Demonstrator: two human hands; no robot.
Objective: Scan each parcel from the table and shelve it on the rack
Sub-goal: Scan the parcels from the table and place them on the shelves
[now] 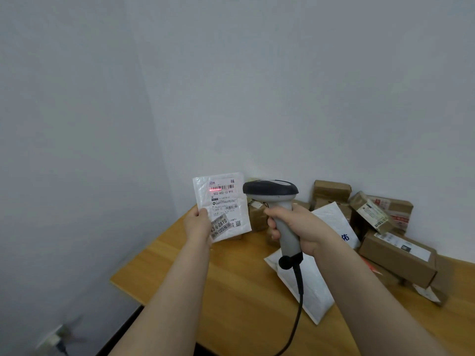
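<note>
Left hand [196, 222] pinches white parcel [222, 205] by its lower-left corner, held upright in the air over the desk's [231, 291] far-left corner, label facing camera. Right hand [298, 227] grips scanner [279, 209] handle, head just beside the parcel; red scan line on top barcode. Cable [298, 304] hangs down over the desk. White mailer [308, 283] flat on the desk under the right arm. Cardboard boxes [380, 227] piled along the far-right edge by the wall.
</note>
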